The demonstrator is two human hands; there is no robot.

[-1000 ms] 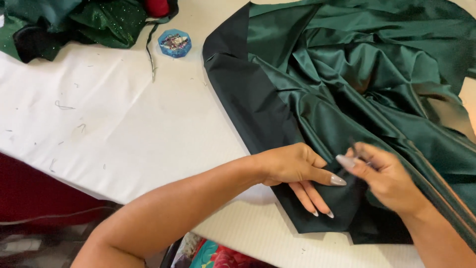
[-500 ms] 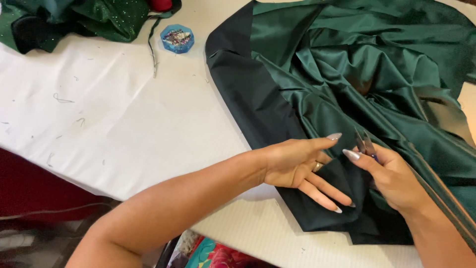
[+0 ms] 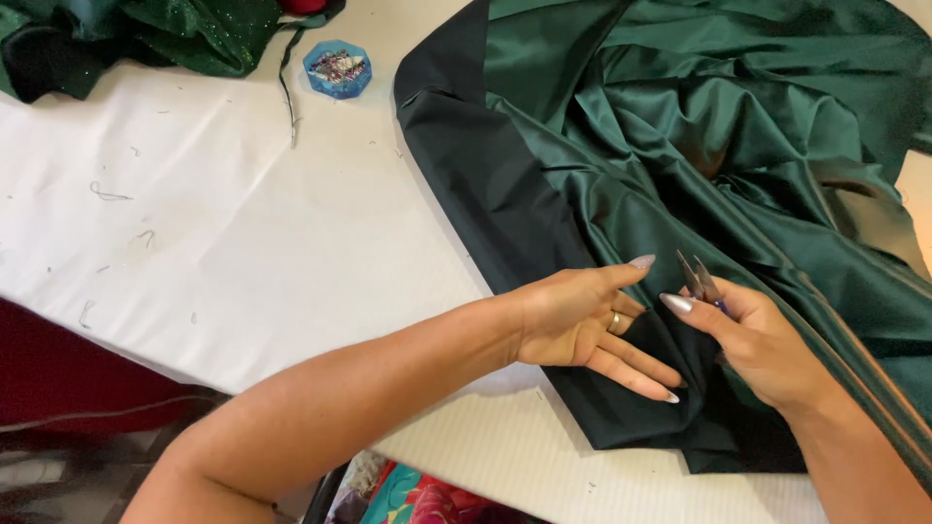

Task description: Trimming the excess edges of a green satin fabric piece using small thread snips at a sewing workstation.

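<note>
A large piece of dark green satin fabric [image 3: 699,146] lies crumpled over the right half of the white table [image 3: 243,243], with a matte darker band along its left edge. My left hand [image 3: 582,325] rests flat on the fabric's lower corner, fingers spread, a ring on one finger. Just to its right, my right hand [image 3: 762,344] grips small thread snips [image 3: 699,277] with the metal blades pointing up and away over the fabric.
A small blue hexagonal container [image 3: 337,68] of pins sits at the table's far edge. More green sparkly fabric [image 3: 165,34] is heaped at the top left. Thread scraps dot the white surface. Colourful cloth [image 3: 417,495] shows below the table's near edge.
My left hand has lifted its fingers and spread them on the fabric corner. My right hand has raised the snips slightly, blades now pointing upward.
</note>
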